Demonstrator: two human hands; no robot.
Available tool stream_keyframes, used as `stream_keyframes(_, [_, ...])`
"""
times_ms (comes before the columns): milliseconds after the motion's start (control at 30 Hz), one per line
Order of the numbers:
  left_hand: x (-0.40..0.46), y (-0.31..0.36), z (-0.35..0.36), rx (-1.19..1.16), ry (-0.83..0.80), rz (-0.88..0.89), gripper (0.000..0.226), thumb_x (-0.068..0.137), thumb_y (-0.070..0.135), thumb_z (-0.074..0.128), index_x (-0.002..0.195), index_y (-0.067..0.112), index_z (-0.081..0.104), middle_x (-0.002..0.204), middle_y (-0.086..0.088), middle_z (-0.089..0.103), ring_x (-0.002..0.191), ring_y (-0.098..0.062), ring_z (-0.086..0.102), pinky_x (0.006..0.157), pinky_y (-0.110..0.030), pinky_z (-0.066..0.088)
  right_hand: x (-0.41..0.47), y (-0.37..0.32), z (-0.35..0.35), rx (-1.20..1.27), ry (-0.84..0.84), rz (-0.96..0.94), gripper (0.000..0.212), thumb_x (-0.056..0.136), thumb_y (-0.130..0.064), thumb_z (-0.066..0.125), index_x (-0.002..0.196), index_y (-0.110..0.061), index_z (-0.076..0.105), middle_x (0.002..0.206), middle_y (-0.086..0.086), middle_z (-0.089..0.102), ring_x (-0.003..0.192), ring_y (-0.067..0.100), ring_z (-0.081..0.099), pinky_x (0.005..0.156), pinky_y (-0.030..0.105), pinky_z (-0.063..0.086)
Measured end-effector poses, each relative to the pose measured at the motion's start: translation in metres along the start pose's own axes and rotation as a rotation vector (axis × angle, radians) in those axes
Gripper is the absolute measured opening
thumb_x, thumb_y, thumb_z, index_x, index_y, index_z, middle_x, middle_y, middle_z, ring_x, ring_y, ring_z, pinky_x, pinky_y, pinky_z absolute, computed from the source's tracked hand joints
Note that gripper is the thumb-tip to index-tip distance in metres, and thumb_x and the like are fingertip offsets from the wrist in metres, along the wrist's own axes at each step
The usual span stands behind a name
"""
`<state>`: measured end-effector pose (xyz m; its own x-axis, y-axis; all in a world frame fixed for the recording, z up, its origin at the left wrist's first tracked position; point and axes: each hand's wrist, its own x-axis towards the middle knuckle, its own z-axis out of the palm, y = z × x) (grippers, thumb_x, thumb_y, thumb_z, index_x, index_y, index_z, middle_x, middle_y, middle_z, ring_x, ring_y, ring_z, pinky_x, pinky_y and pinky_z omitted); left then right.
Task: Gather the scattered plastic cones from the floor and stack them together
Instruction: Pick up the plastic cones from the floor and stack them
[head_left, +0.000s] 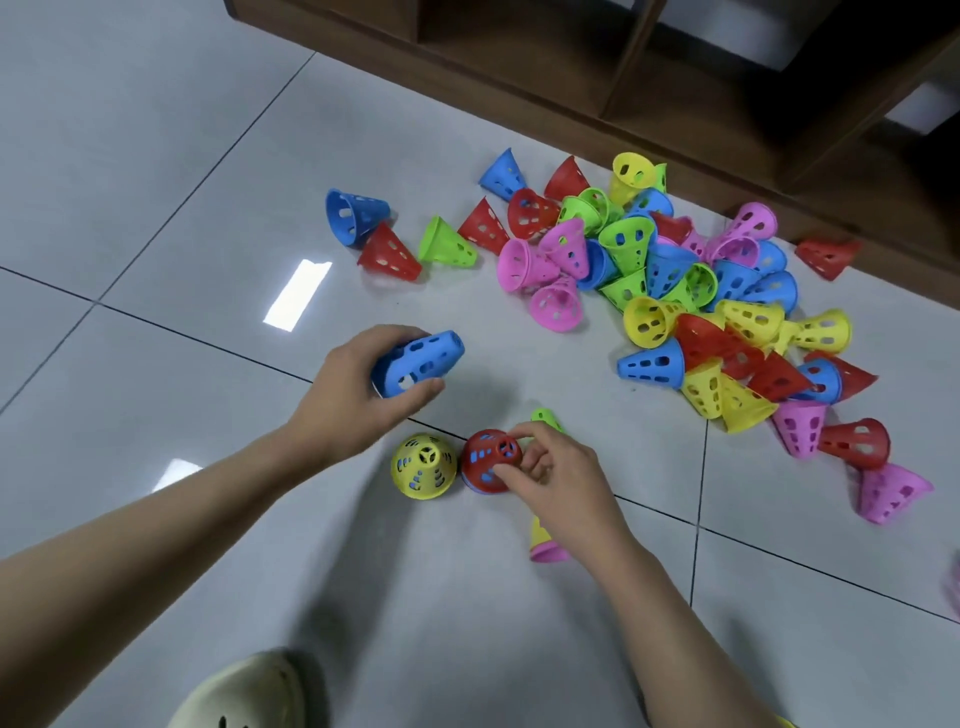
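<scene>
Head view: left hand (358, 387) grips blue cone (421, 361); right hand (556, 475) pinches red cone (488, 460).

blue perforated cone (423, 361), red cone (488, 460), yellow cone (423, 466), grey tiles (156, 156)

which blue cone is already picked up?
The blue cone gripped in the left hand, off the floor. The other blue cones lie loose in the pile or beside it.

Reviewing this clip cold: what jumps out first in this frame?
A big jumble of colourful perforated cones fills the floor at upper right, beside the wooden furniture. Nearer, the left hand grips a blue cone, while the right hand pinches a red cone standing beside a yellow cone.
</scene>
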<state>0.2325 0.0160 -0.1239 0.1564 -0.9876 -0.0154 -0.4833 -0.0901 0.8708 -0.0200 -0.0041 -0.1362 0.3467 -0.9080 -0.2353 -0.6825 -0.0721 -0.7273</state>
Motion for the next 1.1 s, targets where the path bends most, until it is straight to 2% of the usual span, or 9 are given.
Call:
stream_keyframes(167, [-0.038, 0.022, -0.007, -0.162, 0.004, -0.022, 0.035, 0.085, 0.035, 0.077, 0.116, 0.027, 0.062, 0.105, 0.007, 0.068, 0.095, -0.016, 0.066, 0.077, -0.017, 0.051, 0.000, 0.001, 0.003, 0.003, 0.007, -0.010, 0.024, 0.080, -0.021, 0.081, 0.096, -0.031, 0.066, 0.069, -0.002, 0.056, 0.062, 0.014, 0.055, 0.068, 0.034, 0.054])
stream_keyframes(267, [-0.056, 0.020, -0.004, -0.188, -0.017, -0.024, 0.035, 0.084, 0.038, 0.074, 0.115, 0.029, 0.060, 0.104, 0.007, 0.067, 0.094, -0.020, 0.067, 0.074, -0.020, 0.053, -0.001, 0.003, 0.004, -0.004, 0.014, -0.006, 0.025, 0.080, -0.023, 0.080, 0.097, -0.034, 0.065, 0.069, -0.004, 0.056, 0.061, 0.012, 0.054, 0.066, 0.032, 0.054])
stream_keyframes(333, [-0.063, 0.016, 0.001, -0.189, -0.036, -0.029, 0.033, 0.086, 0.039, 0.072, 0.114, 0.032, 0.057, 0.104, 0.009, 0.066, 0.095, -0.019, 0.066, 0.076, -0.019, 0.051, -0.001, 0.005, 0.005, 0.006, 0.012, 0.005, 0.026, 0.081, -0.022, 0.079, 0.098, -0.035, 0.064, 0.072, -0.004, 0.056, 0.059, 0.011, 0.054, 0.065, 0.032, 0.055])
stream_keyframes(467, [-0.070, 0.004, 0.013, -0.134, -0.071, -0.036, 0.030, 0.089, 0.039, 0.069, 0.114, 0.040, 0.053, 0.112, 0.018, 0.063, 0.108, -0.007, 0.059, 0.087, -0.009, 0.042, -0.002, 0.006, 0.006, 0.022, 0.007, 0.008, 0.029, 0.081, -0.020, 0.079, 0.100, -0.035, 0.064, 0.071, -0.005, 0.056, 0.058, 0.009, 0.053, 0.063, 0.027, 0.052])
stream_keyframes(533, [-0.070, -0.004, 0.018, -0.110, -0.122, -0.053, 0.032, 0.092, 0.037, 0.071, 0.118, 0.039, 0.052, 0.116, 0.018, 0.062, 0.113, -0.007, 0.058, 0.087, -0.012, 0.044, -0.001, 0.005, 0.004, 0.023, 0.003, 0.004, 0.030, 0.080, -0.019, 0.080, 0.101, -0.033, 0.065, 0.069, -0.005, 0.056, 0.060, 0.008, 0.054, 0.066, 0.024, 0.051])
stream_keyframes(667, [-0.069, -0.018, 0.025, -0.039, -0.182, -0.048, 0.040, 0.090, 0.038, 0.070, 0.126, 0.033, 0.052, 0.120, 0.021, 0.059, 0.109, -0.005, 0.057, 0.072, -0.007, 0.042, 0.000, 0.003, -0.002, -0.024, -0.015, -0.022, 0.046, 0.076, -0.021, 0.083, 0.115, -0.032, 0.062, 0.081, -0.009, 0.057, 0.084, 0.007, 0.054, 0.079, 0.016, 0.045])
stream_keyframes(800, [-0.069, -0.029, 0.029, -0.028, -0.200, -0.059, 0.043, 0.089, 0.040, 0.071, 0.126, 0.034, 0.050, 0.122, 0.022, 0.057, 0.111, -0.003, 0.057, 0.084, -0.009, 0.042, 0.012, 0.008, -0.009, -0.180, 0.008, -0.107, 0.059, 0.074, -0.024, 0.081, 0.127, -0.033, 0.056, 0.094, -0.010, 0.052, 0.100, 0.008, 0.043, 0.086, 0.009, 0.036])
stream_keyframes(900, [-0.068, -0.039, 0.031, -0.002, -0.227, -0.042, 0.043, 0.090, 0.041, 0.070, 0.126, 0.033, 0.048, 0.124, 0.020, 0.057, 0.115, -0.006, 0.056, 0.094, -0.017, 0.043, 0.024, 0.015, -0.016, -0.193, -0.077, -0.107, 0.063, 0.072, -0.025, 0.079, 0.130, -0.034, 0.055, 0.105, -0.013, 0.050, 0.108, 0.005, 0.041, 0.090, 0.008, 0.034])
stream_keyframes(1100, [-0.068, -0.049, 0.035, 0.129, -0.230, 0.002, 0.047, 0.088, 0.060, 0.053, 0.129, 0.039, 0.044, 0.120, 0.018, 0.058, 0.107, -0.003, 0.053, 0.090, -0.014, 0.042, 0.046, 0.017, -0.033, -0.221, -0.257, -0.011, 0.066, 0.076, -0.012, 0.071, 0.135, -0.032, 0.052, 0.118, -0.010, 0.047, 0.118, 0.007, 0.040, 0.096, 0.021, 0.037])
